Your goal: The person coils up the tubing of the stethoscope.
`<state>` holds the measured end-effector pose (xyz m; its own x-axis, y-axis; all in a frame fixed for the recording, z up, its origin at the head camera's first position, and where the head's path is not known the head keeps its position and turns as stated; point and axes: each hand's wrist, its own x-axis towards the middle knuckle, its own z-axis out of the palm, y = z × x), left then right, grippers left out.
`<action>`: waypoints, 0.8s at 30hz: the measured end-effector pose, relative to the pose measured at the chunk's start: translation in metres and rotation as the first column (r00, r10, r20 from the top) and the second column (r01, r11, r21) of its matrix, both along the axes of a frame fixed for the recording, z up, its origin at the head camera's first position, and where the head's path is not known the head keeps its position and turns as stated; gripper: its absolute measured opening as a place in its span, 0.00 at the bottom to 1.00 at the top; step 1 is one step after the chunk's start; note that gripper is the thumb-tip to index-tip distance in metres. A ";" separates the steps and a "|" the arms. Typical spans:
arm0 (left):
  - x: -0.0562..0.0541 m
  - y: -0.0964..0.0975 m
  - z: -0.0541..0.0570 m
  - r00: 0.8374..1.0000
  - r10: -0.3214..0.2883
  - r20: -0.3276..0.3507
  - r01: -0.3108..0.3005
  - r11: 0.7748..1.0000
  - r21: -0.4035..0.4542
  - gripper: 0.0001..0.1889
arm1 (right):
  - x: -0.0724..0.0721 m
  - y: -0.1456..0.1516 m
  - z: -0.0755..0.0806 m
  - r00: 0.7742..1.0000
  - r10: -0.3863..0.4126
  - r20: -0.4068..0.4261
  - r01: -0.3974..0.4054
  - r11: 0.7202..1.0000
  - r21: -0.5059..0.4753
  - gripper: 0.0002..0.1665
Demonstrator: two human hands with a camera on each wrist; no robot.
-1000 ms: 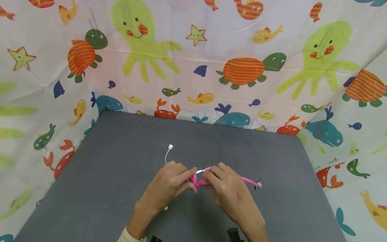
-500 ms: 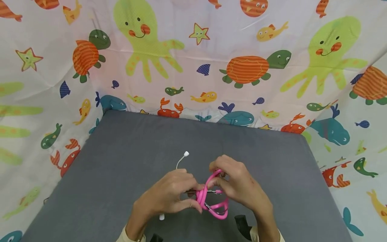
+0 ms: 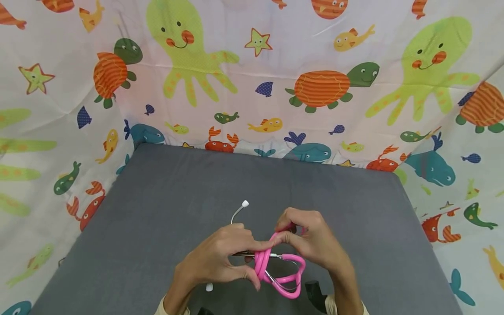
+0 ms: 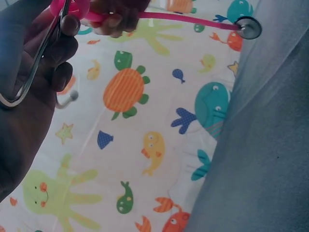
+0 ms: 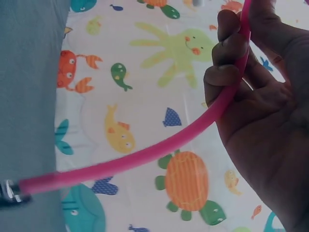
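Left hand [image 3: 218, 256] and right hand [image 3: 316, 238] are close together, both clamped on a stethoscope [image 3: 261, 264] held up over the grey desk [image 3: 177, 188]. Fingers of the left curl round the metal ear tubes [image 4: 35, 67], its forefinger against the looped pink tubing [image 5: 169, 142]; the right pinches that same tubing, which runs on to a round chest piece [image 4: 248, 27]. White ear tips [image 3: 245, 204] poke out past the left hand.
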<state>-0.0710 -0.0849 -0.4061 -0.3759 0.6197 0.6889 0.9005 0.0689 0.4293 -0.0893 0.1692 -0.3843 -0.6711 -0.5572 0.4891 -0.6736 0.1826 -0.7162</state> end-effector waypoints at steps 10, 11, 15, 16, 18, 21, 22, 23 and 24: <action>0.004 0.004 0.010 0.985 0.167 -0.053 -0.165 0.985 0.043 0.36 | 0.018 -0.013 -0.035 0.996 -0.022 0.083 0.039 0.976 -0.212 0.16; 0.003 0.004 0.010 0.981 0.186 -0.059 -0.182 0.981 0.062 0.35 | 0.021 -0.016 -0.037 0.996 -0.050 0.072 0.064 0.976 -0.207 0.16; 0.001 0.004 0.009 0.960 0.275 -0.059 -0.269 0.959 0.096 0.33 | 0.032 -0.027 -0.041 0.984 -0.173 0.048 0.178 0.971 -0.160 0.09; 0.002 0.004 0.008 0.952 0.300 -0.054 -0.294 0.951 0.096 0.33 | 0.035 -0.029 -0.041 0.979 -0.195 0.054 0.201 0.968 -0.153 0.09; 0.002 0.004 0.007 0.940 0.339 -0.032 -0.335 0.937 0.100 0.34 | 0.040 -0.032 -0.042 0.974 -0.217 0.062 0.224 0.962 -0.155 0.10; 0.001 0.005 0.006 0.916 0.401 -0.014 -0.397 0.910 0.119 0.33 | 0.044 -0.036 -0.046 0.972 -0.233 0.026 0.234 0.961 -0.151 0.14; 0.000 0.005 0.006 0.904 0.426 -0.011 -0.422 0.898 0.124 0.32 | 0.046 -0.038 -0.048 0.971 -0.241 -0.006 0.238 0.962 -0.136 0.15; -0.001 0.005 0.005 0.891 0.455 -0.003 -0.451 0.883 0.128 0.32 | 0.047 -0.039 -0.051 0.967 -0.252 -0.043 0.246 0.962 -0.116 0.15; -0.002 0.005 0.005 0.873 0.488 -0.004 -0.484 0.866 0.130 0.32 | 0.049 -0.041 -0.053 0.961 -0.263 -0.086 0.255 0.963 -0.092 0.15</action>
<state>-0.0733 -0.0800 -0.4012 -0.5818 0.2757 0.7652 0.7813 0.4512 0.4314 -0.0402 0.1285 -0.4374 -0.7346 -0.3276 0.5942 -0.6774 0.3051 -0.6693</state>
